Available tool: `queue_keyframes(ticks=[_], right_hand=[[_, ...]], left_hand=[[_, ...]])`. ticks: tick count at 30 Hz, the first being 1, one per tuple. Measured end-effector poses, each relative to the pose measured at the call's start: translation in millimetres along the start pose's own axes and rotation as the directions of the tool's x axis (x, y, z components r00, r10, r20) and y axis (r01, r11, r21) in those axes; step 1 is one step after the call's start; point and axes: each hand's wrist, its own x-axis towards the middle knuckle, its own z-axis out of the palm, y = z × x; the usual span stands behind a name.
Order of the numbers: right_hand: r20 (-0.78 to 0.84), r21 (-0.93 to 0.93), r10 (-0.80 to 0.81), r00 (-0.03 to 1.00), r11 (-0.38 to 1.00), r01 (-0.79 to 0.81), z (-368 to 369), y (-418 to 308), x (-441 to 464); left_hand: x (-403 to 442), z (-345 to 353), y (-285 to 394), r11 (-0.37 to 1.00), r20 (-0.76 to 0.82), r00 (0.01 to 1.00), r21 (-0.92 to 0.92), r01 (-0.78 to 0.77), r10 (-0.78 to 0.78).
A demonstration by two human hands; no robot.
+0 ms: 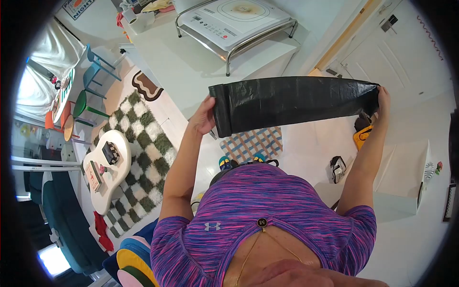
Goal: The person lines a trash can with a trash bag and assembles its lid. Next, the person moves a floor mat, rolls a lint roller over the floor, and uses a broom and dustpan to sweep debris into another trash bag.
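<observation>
A long strip of black plastic point(291, 103), which looks like bag film partly wound on a roll, stretches between my two hands in front of my chest. My left hand point(204, 116) is closed round the rolled end. At the far right end, my right hand point(383, 101) grips the gathered edge of the film. The strip hangs nearly level, close to the front edge of a white counter point(177, 67). Parts of the fingers of both hands are hidden behind the plastic.
An induction cooktop point(229, 24) sits under a metal rack on the counter. A checkered rug point(143, 158) and white low table point(119, 148) lie left. A woven mat point(253, 143) is below the strip; a white cabinet point(399, 167) and door point(382, 62) stand right.
</observation>
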Motion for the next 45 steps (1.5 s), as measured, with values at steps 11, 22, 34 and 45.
queue_keyframes(ticks=[11, 22, 34, 45], right_hand=[[-0.282, -0.37, -0.144, 0.948, 0.929, 0.031, -40, 15, 21], [0.669, 0.024, -0.587, 0.456, 0.63, 0.776, 241, -28, -136], [0.977, 0.197, -0.193, 0.095, 0.98, -0.026, 264, -93, -263], [0.829, 0.184, -0.324, 0.456, 0.928, 0.325, 263, -86, -284]], left_hand=[[11, -11, 4, 0.988, -0.04, 0.999, -0.155, 0.01, -0.017], [29, -2, 20, 0.997, 0.07, 0.994, 0.034, 0.076, -0.078], [2, -18, 50, 0.991, 0.084, 0.993, 0.111, 0.072, -0.082], [15, -18, 47, 0.889, -0.206, 0.976, 0.433, 0.15, -0.065]])
